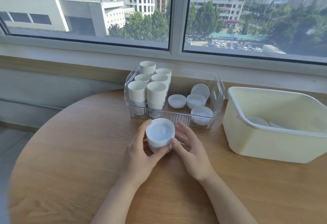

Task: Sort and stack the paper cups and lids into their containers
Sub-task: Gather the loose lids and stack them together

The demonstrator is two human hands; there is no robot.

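Both hands hold a lid stack (160, 137) over the table (70, 153), just at 6 o'clock of the clear bin (219, 89). The left hand (139, 151) curls round its left side; the right hand (187, 145) pinches its right side with the thumb. In the bin, cup stacks (150, 89) stand at 9 o'clock and lids (194, 99) lie at 3. The cream tub (265, 142), at 3 o'clock of the bin, holds a few lids.

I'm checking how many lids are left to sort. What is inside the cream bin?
At the bottom of the cream bin, a few white lids show. Its near wall hides the rest of the floor, so the count cannot be told.
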